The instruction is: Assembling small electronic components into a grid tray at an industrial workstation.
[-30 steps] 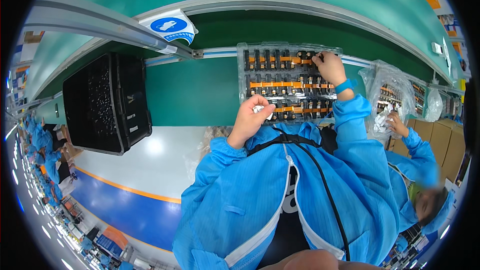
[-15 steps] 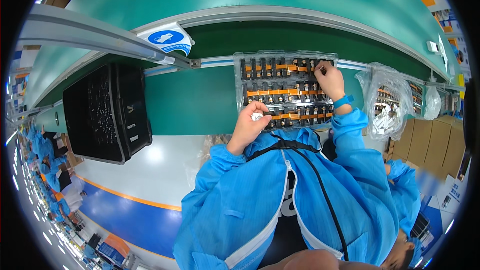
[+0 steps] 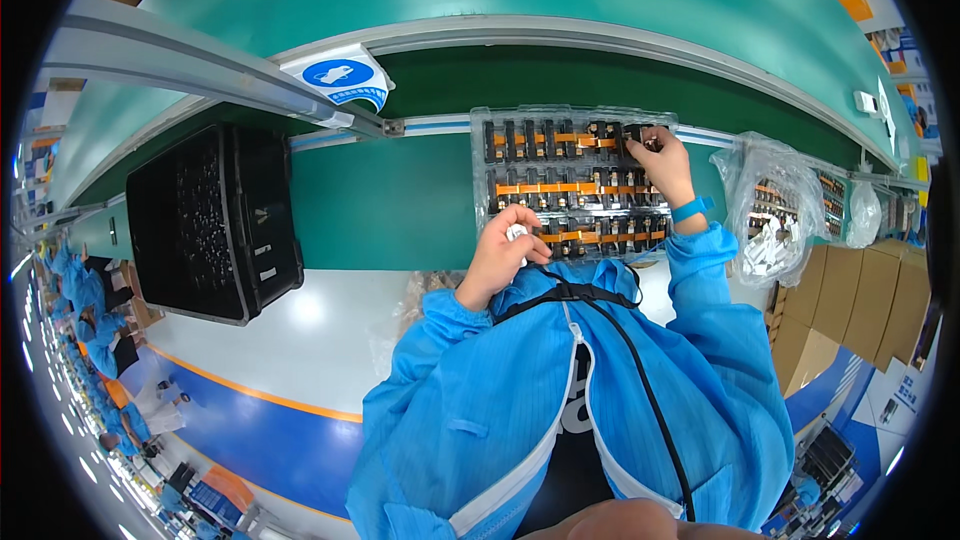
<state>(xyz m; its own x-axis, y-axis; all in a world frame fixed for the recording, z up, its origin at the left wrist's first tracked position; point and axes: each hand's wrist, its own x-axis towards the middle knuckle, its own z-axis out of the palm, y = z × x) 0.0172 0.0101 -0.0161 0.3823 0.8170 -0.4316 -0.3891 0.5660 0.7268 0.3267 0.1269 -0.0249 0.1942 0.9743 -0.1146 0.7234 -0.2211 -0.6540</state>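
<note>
A clear plastic tray (image 3: 481, 162) on the green bench in front of me holds three rows of small black parts (image 3: 527, 140) joined by orange flexible strips (image 3: 545, 187). My left hand (image 3: 500, 255) is closed at the tray's near left corner, with a small white piece (image 3: 516, 233) between its fingers. At the far right corner, my right hand (image 3: 664, 170) has thumb and fingertips pinched on a black part (image 3: 634, 134) in the top row. My fingers partly cover that part. A blue band circles my right wrist.
Left of the tray stands a large black bin (image 3: 215, 225). To the right lies a clear plastic bag (image 3: 765, 165) over more parts and white scraps. A metal post (image 3: 230, 70) slants in from the upper left. Cardboard boxes (image 3: 860, 285) stand at the right.
My right hand has shifted slightly down and right, staying at the tray's far right corner. My left hand has hardly moved. The blue-sleeved person at the lower right has left that spot.
</note>
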